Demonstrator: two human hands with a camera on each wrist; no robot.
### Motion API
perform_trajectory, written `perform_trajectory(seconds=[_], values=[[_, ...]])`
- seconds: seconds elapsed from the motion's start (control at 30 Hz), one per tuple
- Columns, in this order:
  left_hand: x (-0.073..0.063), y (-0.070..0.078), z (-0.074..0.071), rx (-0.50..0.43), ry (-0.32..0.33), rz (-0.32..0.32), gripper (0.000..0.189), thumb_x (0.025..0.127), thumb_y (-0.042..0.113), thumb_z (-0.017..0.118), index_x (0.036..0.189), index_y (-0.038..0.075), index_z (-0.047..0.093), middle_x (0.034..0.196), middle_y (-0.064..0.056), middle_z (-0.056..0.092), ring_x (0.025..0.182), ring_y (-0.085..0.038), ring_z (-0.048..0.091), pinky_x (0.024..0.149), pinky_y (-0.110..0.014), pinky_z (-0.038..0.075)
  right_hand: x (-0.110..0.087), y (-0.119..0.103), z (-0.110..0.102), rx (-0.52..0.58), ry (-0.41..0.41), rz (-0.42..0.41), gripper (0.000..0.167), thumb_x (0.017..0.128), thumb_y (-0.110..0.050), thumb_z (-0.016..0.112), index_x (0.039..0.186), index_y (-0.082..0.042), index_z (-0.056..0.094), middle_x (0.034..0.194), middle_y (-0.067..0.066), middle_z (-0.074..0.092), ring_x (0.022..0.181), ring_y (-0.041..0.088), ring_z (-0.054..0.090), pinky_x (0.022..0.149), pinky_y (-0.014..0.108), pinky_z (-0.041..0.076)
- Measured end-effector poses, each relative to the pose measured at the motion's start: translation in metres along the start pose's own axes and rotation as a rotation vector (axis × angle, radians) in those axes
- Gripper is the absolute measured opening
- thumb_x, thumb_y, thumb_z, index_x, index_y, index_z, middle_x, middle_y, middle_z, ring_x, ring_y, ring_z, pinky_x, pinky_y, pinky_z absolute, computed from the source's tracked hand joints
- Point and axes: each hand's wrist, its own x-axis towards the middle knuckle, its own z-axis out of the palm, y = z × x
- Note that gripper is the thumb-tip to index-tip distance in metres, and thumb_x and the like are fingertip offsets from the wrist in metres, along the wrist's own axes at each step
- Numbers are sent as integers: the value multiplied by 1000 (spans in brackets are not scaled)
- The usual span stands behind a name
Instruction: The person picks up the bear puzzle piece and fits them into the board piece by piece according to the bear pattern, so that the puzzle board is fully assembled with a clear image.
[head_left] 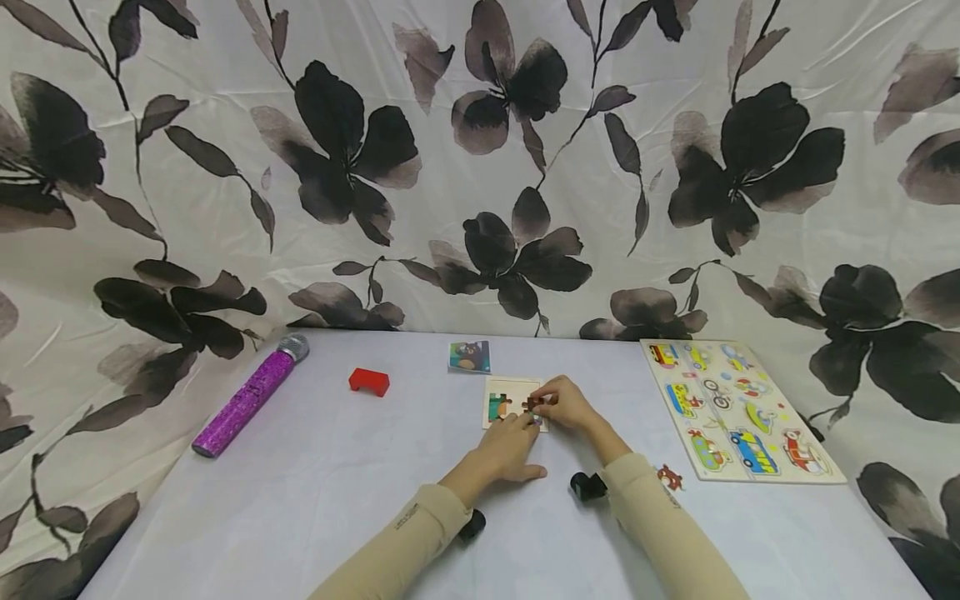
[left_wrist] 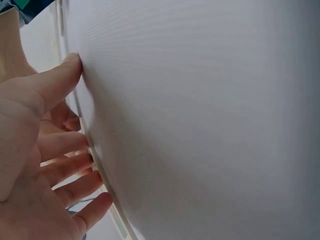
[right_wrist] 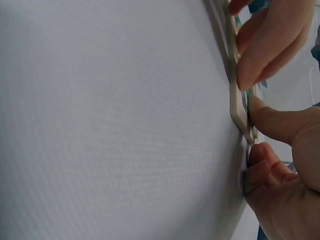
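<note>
A small wooden jigsaw board [head_left: 517, 384] lies on the table, with green and brown pieces in its left part. My left hand [head_left: 510, 450] rests fairly straight fingers on the board's near edge, its thumb spread out to the right. At the board's right side, my right hand [head_left: 566, 405] pinches a dark brown puzzle piece [head_left: 531, 404] between thumb and finger. In the left wrist view the left hand [left_wrist: 30, 145] reaches along the board's edge. The right wrist view shows the right hand [right_wrist: 295, 165] by the board's corner; the piece is mostly hidden there.
A picture card [head_left: 469, 357] lies behind the board. Leftward are a red bridge-shaped block [head_left: 369, 382] and a purple glitter microphone [head_left: 251, 396]. A vehicle puzzle board [head_left: 742, 412] lies at right, with a reddish-brown piece [head_left: 670, 477] near the right sleeve.
</note>
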Motion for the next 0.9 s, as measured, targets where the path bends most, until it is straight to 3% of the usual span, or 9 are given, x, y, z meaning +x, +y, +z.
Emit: perform_trajectory(seconds=[0.23, 0.47, 0.73, 0.9], values=[[0, 1, -2, -38, -22, -25, 69, 82, 58, 62, 135, 15, 52, 147, -7, 39, 129, -27, 42, 104, -43, 39, 1, 4, -4, 81, 22, 128, 22, 80, -7, 74, 98, 4, 71, 95, 15, 69, 71, 14, 55, 61, 23, 47], [-3, 0, -2, -61, -33, -18, 66, 84, 56, 62, 137, 17, 51, 145, -11, 40, 130, -29, 40, 106, -42, 37, -1, 7, -5, 117, 21, 89, 20, 84, -6, 69, 100, 7, 69, 91, 16, 69, 58, 6, 51, 52, 18, 44], [-5, -1, -2, -83, -41, 3, 67, 85, 53, 62, 139, 15, 48, 147, -11, 37, 132, -31, 39, 109, -43, 34, -2, 0, 1, 12, 12, 49, 18, 83, -12, 71, 97, -1, 73, 93, 9, 64, 79, 16, 54, 67, 25, 46], [-5, -1, -2, -95, -54, -2, 67, 85, 52, 62, 139, 15, 47, 149, -11, 36, 133, -32, 38, 109, -45, 33, -1, -2, 3, -15, 23, 18, 17, 81, -12, 73, 95, -1, 73, 90, 8, 62, 80, 18, 53, 68, 27, 46]])
